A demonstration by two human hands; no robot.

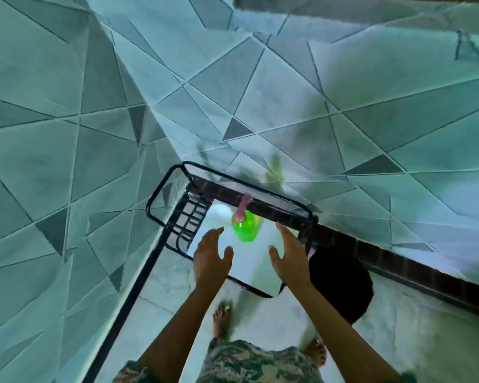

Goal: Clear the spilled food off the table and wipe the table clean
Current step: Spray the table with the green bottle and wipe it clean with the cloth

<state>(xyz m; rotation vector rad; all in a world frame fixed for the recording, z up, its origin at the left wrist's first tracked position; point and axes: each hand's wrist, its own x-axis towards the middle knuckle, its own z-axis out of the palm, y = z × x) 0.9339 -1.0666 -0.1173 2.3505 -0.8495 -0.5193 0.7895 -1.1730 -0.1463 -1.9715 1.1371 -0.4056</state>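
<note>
Both hands reached forward and down over a rack (pixel 234 176) that stood in the corner of the tiled wall (pixel 67 106). The left hand (pixel 209 254) and the right hand (pixel 289 255) held nothing, and their fingers (pixel 215 235) were spread wide. The green bottle (pixel 245 229) stood on the white top of the rack, ahead of the hands and between them. It seemed upright, its long axis toward the camera and its pink trigger (pixel 242 208) on the wall side. The left fingertips looked slightly nearer to it, but the blur made this uncertain. I think the bottle was the next thing to take.

I could not tell how much liquid was in the bottle. A black round thing (pixel 340 286) sat on the floor (pixel 172 283) just right of the rack, perhaps a bin, its inside not readable. No spilled food was in view.
</note>
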